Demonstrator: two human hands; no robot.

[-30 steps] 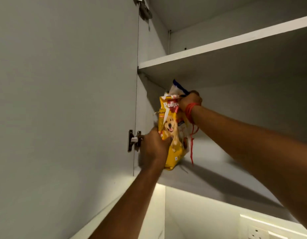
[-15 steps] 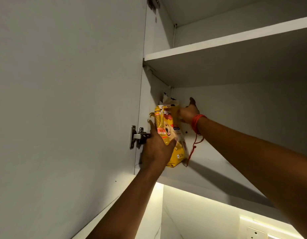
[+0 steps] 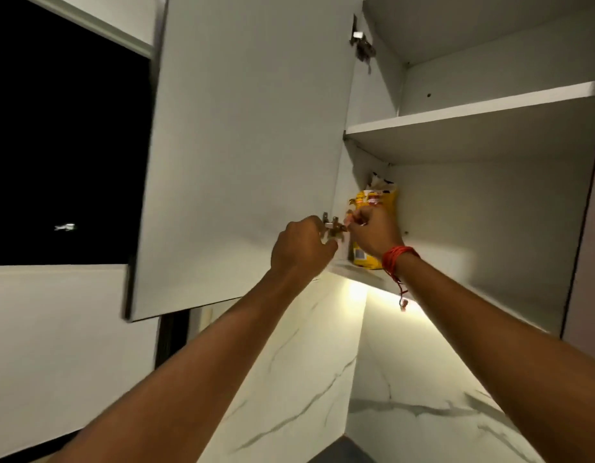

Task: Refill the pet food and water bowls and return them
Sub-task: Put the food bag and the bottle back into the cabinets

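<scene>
Looking up at a white wall cupboard (image 3: pixel 490 208) from my feed, door (image 3: pixel 249 145) swung wide open to the left and taking up most of the middle of the view. Left of the door there's a dark window (image 3: pixel 65 155), just black with one tiny light in it. Below the cupboard the marble-look wall (image 3: pixel 289 355) is lit by a warm strip under the bottom edge.

Inside there are two levels: an upper shelf (image 3: pixel 473 111) with nothing I can make out on it, and the bottom board (image 3: pixel 456 289) underneath. The yellow pet food bag (image 3: pixel 379 202) stands upright on that bottom board, tucked into the back left corner right by the side panel, top crumpled and open-looking.

Both arms reach up from the bottom of the frame. The right hand (image 3: pixel 373 232) is in front of the lower half of the bag, fingers curled in with the knuckles facing me; I honestly can't tell if it's pinching the bag or just loosely closed in front of it. There's a red thread band (image 3: pixel 396 259) on that wrist with a loose end dangling down. The left hand (image 3: pixel 299 248) is just left of it at the door's inner edge, fingers curled together right at the lower hinge (image 3: pixel 331 225), seemingly touching it, not the bag. The upper hinge (image 3: pixel 361 45) is way up top.
</scene>
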